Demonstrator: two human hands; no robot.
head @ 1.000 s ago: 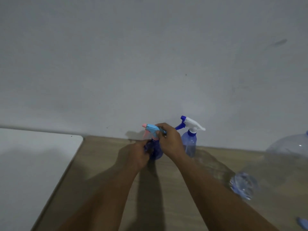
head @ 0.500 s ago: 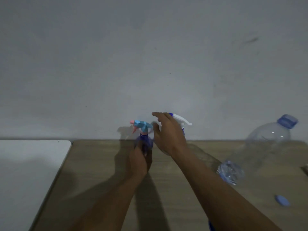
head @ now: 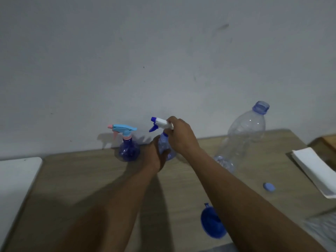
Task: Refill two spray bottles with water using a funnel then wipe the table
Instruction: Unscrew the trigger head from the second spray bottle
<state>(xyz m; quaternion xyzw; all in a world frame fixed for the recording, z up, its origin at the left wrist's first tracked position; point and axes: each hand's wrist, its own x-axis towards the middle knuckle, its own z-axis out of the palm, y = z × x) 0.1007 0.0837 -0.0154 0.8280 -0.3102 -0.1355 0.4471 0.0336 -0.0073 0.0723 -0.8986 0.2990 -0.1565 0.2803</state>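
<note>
— Which bottle are the hands on?

— The white-headed spray bottle (head: 164, 143), just above the middle of the frame, close to the wall (head: 163, 51). The left hand (head: 156, 157) is wrapped round its clear blue body from the left side. The right hand (head: 181, 136) is curled over the back of the white spray head (head: 161, 122), fingers closed on it. The dark blue nozzle and trigger poke out to the left. Whether that head is screwed tight or loose, I can't tell from here.

— And the other one?

— The pale-blue-headed spray bottle (head: 128, 149) stands upright just left of the hands, apart from both, its pink nozzle pointing left. Both bottles are on the wooden table (head: 87, 179).

— Where's the funnel?

— The blue funnel (head: 211, 223) lies on the table at the lower centre-right, partly hidden by the right forearm.

— Water?

— A big clear bottle (head: 243, 135) stands right of the hands, its neck open. Its blue cap (head: 269, 186) lies on the table further right and lower, well apart from it. How much is inside I can't make out.

— Anything to wipe with?

— A white folded sheet (head: 316, 170), cloth or paper, lies at the right edge. A white surface (head: 16, 179) adjoins the table at the left edge.
</note>
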